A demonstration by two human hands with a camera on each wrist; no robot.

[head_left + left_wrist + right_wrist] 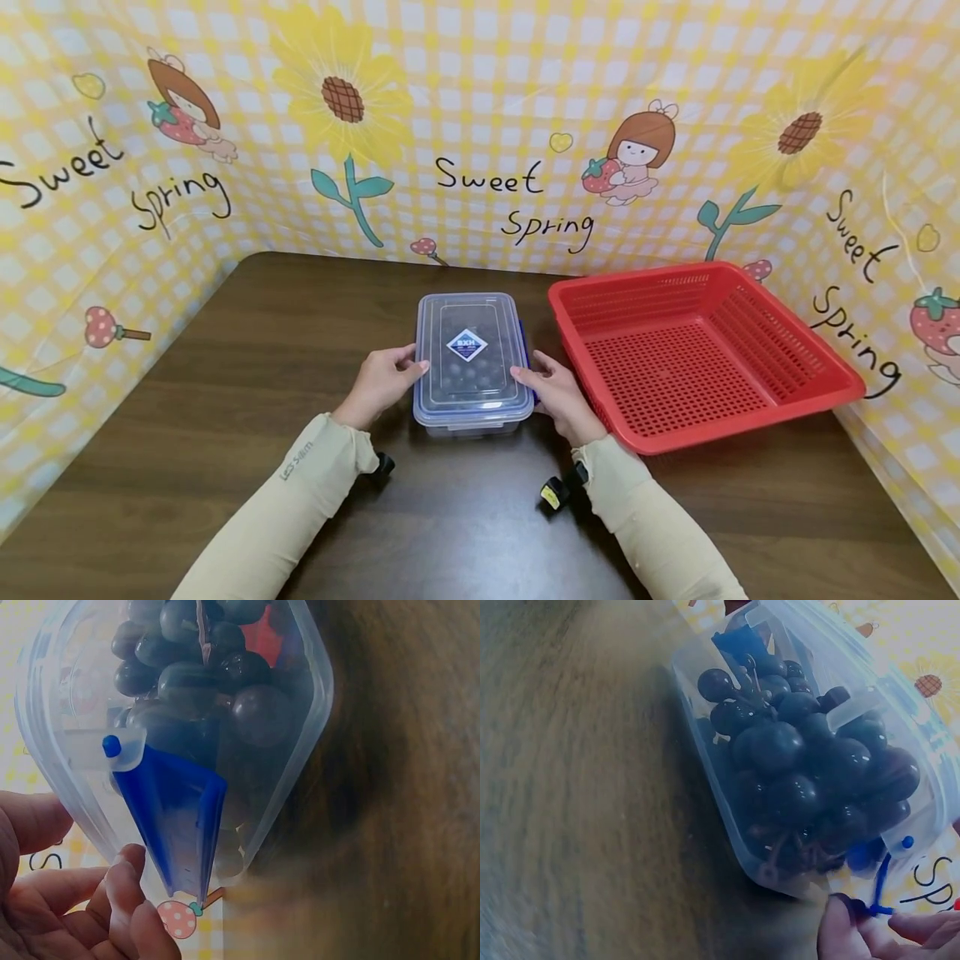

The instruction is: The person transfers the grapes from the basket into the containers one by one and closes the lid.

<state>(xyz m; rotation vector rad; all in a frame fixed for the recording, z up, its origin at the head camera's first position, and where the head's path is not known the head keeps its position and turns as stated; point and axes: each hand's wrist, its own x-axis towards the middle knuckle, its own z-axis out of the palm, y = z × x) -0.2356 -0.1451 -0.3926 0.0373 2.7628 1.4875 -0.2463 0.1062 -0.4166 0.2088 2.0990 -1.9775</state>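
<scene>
A clear plastic food container [470, 390] with a translucent lid and a diamond label [467, 345] stands on the table. Dark grapes [780, 750] fill much of it, some on stems. At its left side my left hand [382, 382] holds the lid's edge, thumb on the rim. Beside those fingers, in the left wrist view, a blue latch [172, 810] hangs swung out from the wall. My right hand [558, 392] grips the opposite side, thumb over the lid's edge. Its fingertips touch the right blue latch [881, 889], which is partly hidden.
A red perforated plastic basket [675, 367] stands close on the right, near my right forearm. The dark wooden table [187, 467] is bordered at the back and sides by a yellow checked cloth [480, 125] with printed flowers and words.
</scene>
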